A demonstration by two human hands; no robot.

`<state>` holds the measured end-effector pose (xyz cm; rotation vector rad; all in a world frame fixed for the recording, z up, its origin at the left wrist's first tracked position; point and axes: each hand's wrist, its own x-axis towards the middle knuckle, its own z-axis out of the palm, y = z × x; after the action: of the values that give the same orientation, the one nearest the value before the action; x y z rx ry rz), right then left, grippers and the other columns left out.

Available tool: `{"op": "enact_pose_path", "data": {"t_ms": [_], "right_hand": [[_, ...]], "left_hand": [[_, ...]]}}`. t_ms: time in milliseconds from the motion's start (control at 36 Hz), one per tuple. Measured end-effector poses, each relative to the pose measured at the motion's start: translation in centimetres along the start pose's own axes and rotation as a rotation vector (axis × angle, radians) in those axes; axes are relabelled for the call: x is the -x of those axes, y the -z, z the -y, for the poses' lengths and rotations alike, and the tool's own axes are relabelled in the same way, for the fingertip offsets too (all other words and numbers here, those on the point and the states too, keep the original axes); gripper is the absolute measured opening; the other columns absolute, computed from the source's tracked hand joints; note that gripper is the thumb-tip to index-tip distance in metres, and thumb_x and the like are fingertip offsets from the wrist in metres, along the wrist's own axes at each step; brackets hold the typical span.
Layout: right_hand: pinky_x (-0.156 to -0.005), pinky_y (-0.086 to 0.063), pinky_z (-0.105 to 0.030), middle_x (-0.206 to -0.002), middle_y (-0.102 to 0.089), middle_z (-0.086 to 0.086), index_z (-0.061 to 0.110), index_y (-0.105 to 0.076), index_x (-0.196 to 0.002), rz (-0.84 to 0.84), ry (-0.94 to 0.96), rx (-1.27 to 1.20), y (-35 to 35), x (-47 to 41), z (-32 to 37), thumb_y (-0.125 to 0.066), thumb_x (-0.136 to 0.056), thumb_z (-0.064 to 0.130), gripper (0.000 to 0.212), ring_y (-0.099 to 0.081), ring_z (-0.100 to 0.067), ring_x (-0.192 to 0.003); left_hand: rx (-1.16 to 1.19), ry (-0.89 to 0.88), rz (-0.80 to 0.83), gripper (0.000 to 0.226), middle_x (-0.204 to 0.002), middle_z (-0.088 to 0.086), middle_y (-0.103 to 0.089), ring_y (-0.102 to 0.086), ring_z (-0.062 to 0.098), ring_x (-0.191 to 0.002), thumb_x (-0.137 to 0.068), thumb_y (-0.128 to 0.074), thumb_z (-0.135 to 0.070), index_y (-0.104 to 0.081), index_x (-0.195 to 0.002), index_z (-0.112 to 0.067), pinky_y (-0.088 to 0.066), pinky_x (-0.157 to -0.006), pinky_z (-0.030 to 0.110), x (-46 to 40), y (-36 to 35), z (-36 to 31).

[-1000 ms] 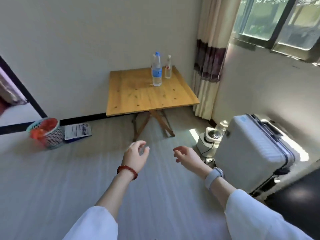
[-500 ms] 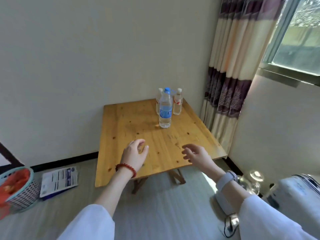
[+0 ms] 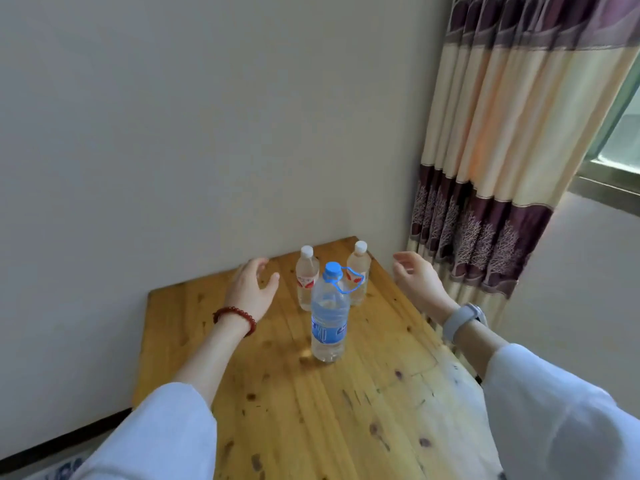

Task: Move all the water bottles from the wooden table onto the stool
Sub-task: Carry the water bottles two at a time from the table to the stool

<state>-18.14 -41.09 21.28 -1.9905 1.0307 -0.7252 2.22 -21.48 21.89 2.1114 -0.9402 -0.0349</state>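
Three water bottles stand upright on the wooden table [image 3: 346, 410] near its far corner. The large one [image 3: 328, 320] has a blue cap and blue label and stands in front. Behind it are two small white-capped bottles with red labels, one at the left [image 3: 306, 278] and one at the right [image 3: 358, 275]. My left hand [image 3: 252, 289] is open just left of the left small bottle, not touching it. My right hand [image 3: 417, 278] is open to the right of the right small bottle, fingers apart. The stool is not in view.
A plain wall runs behind the table's far edge. A cream and purple curtain [image 3: 502, 161] hangs close to the table's right side, with a window frame [image 3: 613, 174] beyond it. A dark skirting strip [image 3: 62, 445] shows at the lower left.
I have come closer to the table, which now fills the lower view. Both hands have moved forward over it and now flank the bottles. The bottles have not moved.
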Motion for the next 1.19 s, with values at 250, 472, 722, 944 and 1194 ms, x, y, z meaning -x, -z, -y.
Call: {"op": "enact_pose_path", "data": {"t_ms": [250, 472, 722, 944, 1194], "right_hand": [[-0.100, -0.039, -0.037, -0.141, -0.040, -0.014, 0.010, -0.028, -0.140, 0.188, -0.201, 0.123, -8.2, -13.8, -7.5, -0.062, -0.083, 0.031, 0.070, -0.042, -0.028, -0.128], [-0.112, -0.026, -0.039, -0.151, -0.022, -0.007, 0.021, -0.011, -0.145, 0.317, -0.280, 0.074, -13.4, -18.8, -13.2, -0.075, -0.072, 0.033, 0.098, -0.027, -0.024, -0.137], [-0.088, -0.039, -0.026, -0.123, -0.044, 0.004, 0.024, -0.021, -0.135, 0.201, -0.276, 0.042, -15.3, -19.6, -15.0, -0.074, -0.074, 0.032, 0.081, -0.042, -0.010, -0.105], [-0.067, -0.042, -0.012, -0.101, -0.050, 0.015, 0.023, -0.032, -0.127, 0.127, -0.209, 0.032, -11.7, -19.6, -12.4, -0.075, -0.071, 0.036, 0.071, -0.054, -0.001, -0.084], [-0.066, -0.048, -0.008, -0.107, -0.053, 0.016, 0.027, -0.032, -0.118, -0.111, -0.022, -0.198, -0.4, -17.5, -5.5, -0.075, -0.072, 0.030, 0.063, -0.056, 0.010, -0.093]], "left_hand": [[0.018, 0.157, 0.271, 0.072, -0.148, 0.006, -0.029, -0.031, 0.023, -0.134, -0.081, -0.063, -0.039, -0.026, -0.140, -0.019, -0.032, -0.107, 0.040, -12.7, -11.1, 8.7], [0.120, 0.177, 0.500, 0.102, -0.151, 0.000, -0.023, -0.023, 0.021, -0.138, -0.062, -0.080, -0.042, -0.019, -0.142, -0.027, -0.026, -0.112, 0.044, -17.5, -18.7, 12.9], [0.261, 0.216, 0.424, 0.091, -0.110, -0.017, -0.047, -0.047, 0.010, -0.101, -0.053, -0.085, -0.038, -0.035, -0.129, -0.036, -0.042, -0.082, 0.028, -18.6, -21.4, 13.8], [0.267, 0.148, 0.270, 0.072, -0.099, -0.020, -0.053, -0.054, 0.007, -0.093, -0.049, -0.084, -0.041, -0.039, -0.106, -0.044, -0.041, -0.072, 0.022, -21.2, -18.6, 10.3], [0.430, -0.165, -0.020, 0.063, -0.101, -0.023, -0.053, -0.052, -0.001, -0.090, -0.055, -0.085, -0.030, -0.046, -0.103, -0.040, -0.037, -0.069, 0.010, -23.2, -11.0, -2.8]]}}
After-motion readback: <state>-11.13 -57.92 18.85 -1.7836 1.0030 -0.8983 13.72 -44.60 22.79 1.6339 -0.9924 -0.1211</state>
